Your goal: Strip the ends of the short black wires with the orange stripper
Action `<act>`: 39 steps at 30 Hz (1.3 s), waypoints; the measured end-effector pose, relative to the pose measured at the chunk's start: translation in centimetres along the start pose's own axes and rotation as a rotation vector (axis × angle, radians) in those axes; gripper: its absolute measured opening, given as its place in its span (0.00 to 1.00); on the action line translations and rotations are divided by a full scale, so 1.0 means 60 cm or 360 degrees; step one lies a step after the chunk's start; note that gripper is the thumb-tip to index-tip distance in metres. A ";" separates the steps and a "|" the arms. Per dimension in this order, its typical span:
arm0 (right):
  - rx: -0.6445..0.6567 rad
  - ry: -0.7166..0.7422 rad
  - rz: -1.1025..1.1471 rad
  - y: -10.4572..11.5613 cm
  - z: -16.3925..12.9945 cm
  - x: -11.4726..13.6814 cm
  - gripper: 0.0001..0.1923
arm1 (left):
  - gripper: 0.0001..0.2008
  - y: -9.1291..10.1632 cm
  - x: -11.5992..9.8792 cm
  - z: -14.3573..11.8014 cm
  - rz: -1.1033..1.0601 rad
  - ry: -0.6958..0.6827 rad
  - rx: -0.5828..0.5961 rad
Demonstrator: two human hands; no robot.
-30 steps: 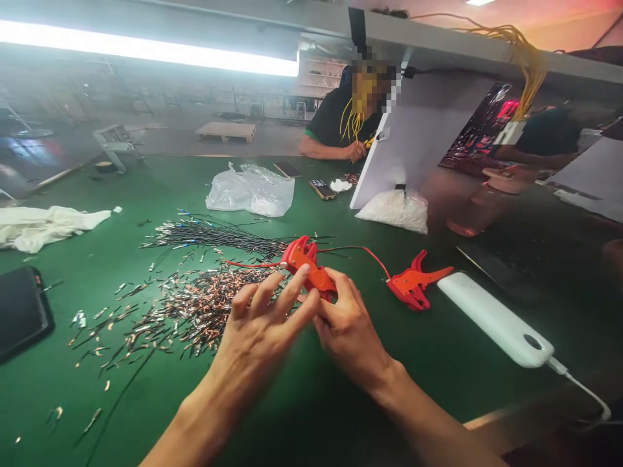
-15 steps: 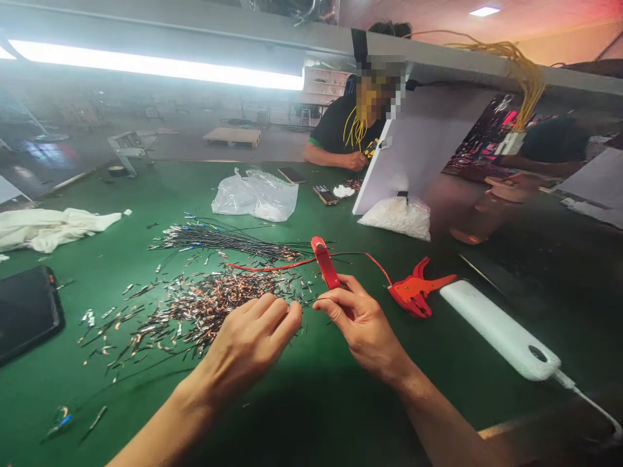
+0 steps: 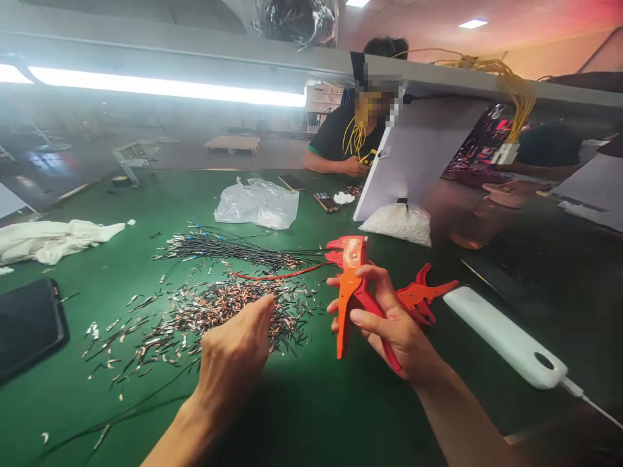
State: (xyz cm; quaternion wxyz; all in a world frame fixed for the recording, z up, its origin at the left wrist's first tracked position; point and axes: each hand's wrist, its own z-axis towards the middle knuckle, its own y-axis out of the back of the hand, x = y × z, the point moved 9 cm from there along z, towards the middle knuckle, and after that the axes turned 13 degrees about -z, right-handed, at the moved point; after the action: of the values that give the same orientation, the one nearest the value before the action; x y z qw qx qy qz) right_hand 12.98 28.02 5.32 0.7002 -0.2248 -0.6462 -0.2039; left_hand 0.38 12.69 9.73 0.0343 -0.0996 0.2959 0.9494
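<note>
On green table [image 3: 311, 415] — right hand [image 3: 389, 324] grips wire stripper [image 3: 351, 285]; left hand [image 3: 233, 350] empty, fingers on wire scraps [image 3: 204, 311].

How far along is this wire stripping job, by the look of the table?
Done, it seems: a wide scatter of cut wire bits lies on the green table. In hand: the right hand grips an orange-red stripping tool, and the left hand reaches into the scatter. Left, probably: a bundle of long dark wires and a red wire lie beyond. A second stripper lies unused.
</note>
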 end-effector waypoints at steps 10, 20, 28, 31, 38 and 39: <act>0.0089 -0.0360 0.0779 -0.053 0.005 -0.041 0.20 | 0.11 0.053 -0.019 0.006 0.0065 -0.0122 -0.0202; 0.0297 -0.0249 0.0827 -0.123 -0.024 -0.036 0.15 | 0.07 0.059 -0.030 0.016 0.0427 -0.0120 -0.0132; 0.0400 -0.0190 0.0442 -0.124 -0.042 -0.062 0.18 | 0.06 0.035 -0.051 0.008 0.0142 -0.0134 0.0014; 0.0416 -0.0150 0.0391 -0.128 -0.044 -0.067 0.17 | 0.04 0.037 -0.053 0.009 0.0070 -0.0097 0.0015; 0.0441 -0.0097 0.0303 -0.140 -0.041 -0.061 0.15 | 0.02 0.039 -0.071 0.017 0.0040 -0.0142 0.0057; 0.0457 -0.0093 0.0303 -0.144 -0.040 -0.057 0.14 | 0.02 0.039 -0.074 0.017 0.0021 -0.0153 0.0067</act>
State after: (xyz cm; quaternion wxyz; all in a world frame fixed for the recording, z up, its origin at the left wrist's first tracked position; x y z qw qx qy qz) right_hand 9.71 19.55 2.23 0.7221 -0.1885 -0.6647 -0.0357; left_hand 4.23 11.30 12.79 0.0443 -0.0510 0.3145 0.9469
